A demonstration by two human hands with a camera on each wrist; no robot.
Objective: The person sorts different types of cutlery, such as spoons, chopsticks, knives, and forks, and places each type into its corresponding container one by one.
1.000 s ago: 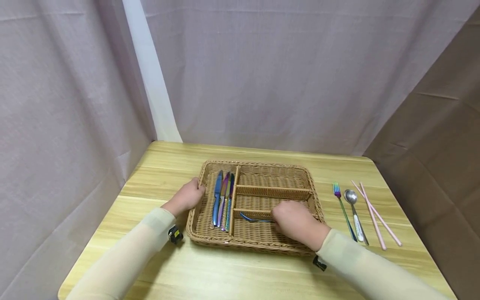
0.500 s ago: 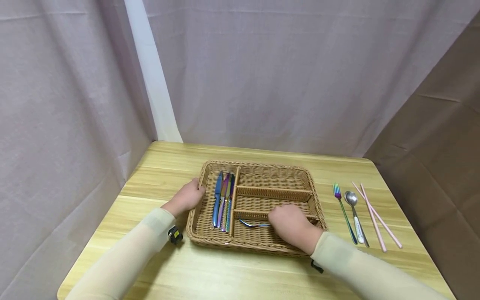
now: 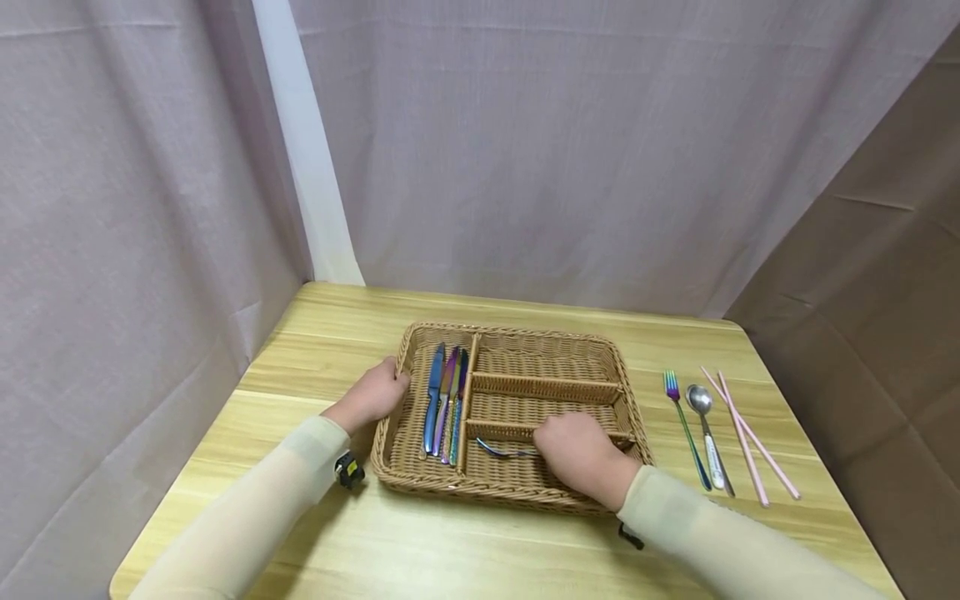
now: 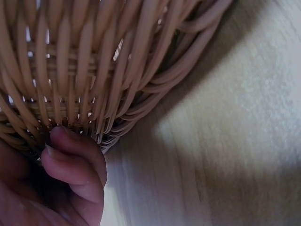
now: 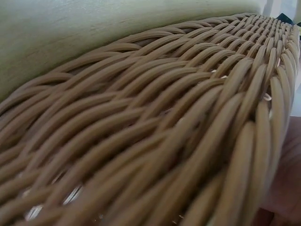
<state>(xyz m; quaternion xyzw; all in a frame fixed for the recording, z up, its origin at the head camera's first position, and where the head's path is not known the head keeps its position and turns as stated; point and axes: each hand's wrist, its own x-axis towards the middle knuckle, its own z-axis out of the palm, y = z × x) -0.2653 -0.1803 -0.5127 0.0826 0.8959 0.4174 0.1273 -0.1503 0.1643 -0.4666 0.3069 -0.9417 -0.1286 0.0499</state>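
Observation:
A wicker cutlery basket (image 3: pixel 510 496) with several compartments sits on the table. My left hand (image 3: pixel 372 389) grips its left rim; in the left wrist view the fingers (image 4: pixel 77 165) curl against the woven side. My right hand (image 3: pixel 577 450) is down in the front right compartment, fingers curled. From its left side juts a shiny, bluish piece of cutlery (image 3: pixel 495 450) with a slim curved head; I cannot tell whether it is a fork or a spoon, and its handle is hidden by the hand. Several knives (image 3: pixel 446 404) lie side by side in the left compartment.
Right of the basket lie a rainbow-coloured fork (image 3: pixel 682 425), a spoon with a white patterned handle (image 3: pixel 708 433) and crossed pink chopsticks (image 3: pixel 746 437). Woven dividers (image 3: pixel 547 385) split the basket's right side. Curtains (image 3: pixel 600 167) stand behind the wooden table (image 3: pixel 337 333).
My right hand has shifted slightly left and toward me, and the bluish cutlery has come lower into the front compartment. The left hand stays on the rim.

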